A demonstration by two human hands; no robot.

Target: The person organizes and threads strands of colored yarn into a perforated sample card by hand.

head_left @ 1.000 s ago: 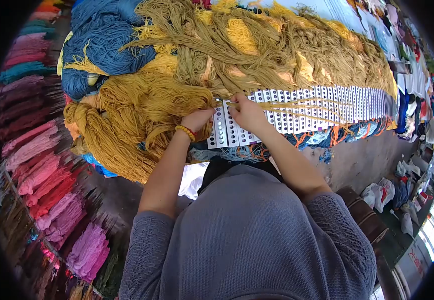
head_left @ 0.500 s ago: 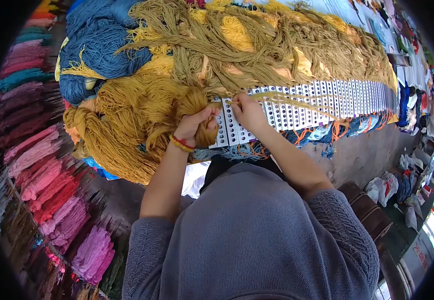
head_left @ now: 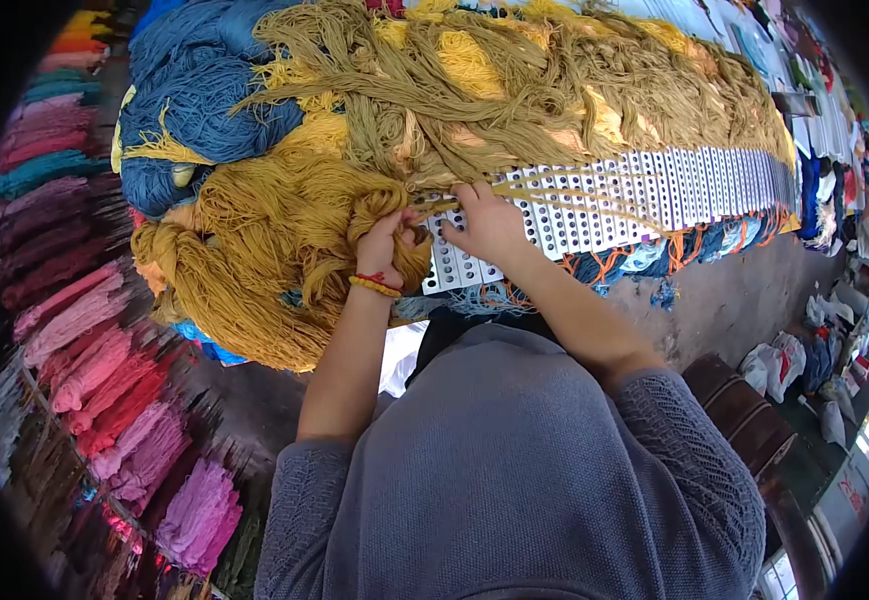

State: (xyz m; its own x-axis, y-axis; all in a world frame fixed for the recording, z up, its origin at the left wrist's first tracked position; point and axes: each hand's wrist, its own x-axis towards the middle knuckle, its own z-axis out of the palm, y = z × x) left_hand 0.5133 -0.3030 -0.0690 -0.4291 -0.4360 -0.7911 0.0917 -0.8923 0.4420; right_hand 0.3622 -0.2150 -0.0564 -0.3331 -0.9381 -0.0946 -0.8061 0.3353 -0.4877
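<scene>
My left hand (head_left: 385, 247) is closed around a gathered bunch of golden-brown yarn (head_left: 285, 215), at the right end of a large heap. Thin yarn strands (head_left: 595, 203) run from that bunch to my right hand (head_left: 493, 228) and fan out beyond it. My right hand's fingers curl over the strands, and its thumb stands apart below them. Beneath the strands lies a long row of white cards (head_left: 670, 190) with dark round holes. Olive yarn (head_left: 515, 115) covers the cards' far side.
Blue yarn skeins (head_left: 210, 95) are piled at the back left. Pink and red yarn hanks (head_left: 105, 360) hang along the left. A brown bench (head_left: 740, 405) stands at my right, with plastic bags (head_left: 775, 365) beyond it. Blue and orange yarn hangs along the near edge.
My right thumb has come away from the fingers, which have shifted slightly left. My left hand has stayed closed on the golden-brown yarn bunch, and the view has shifted slightly.
</scene>
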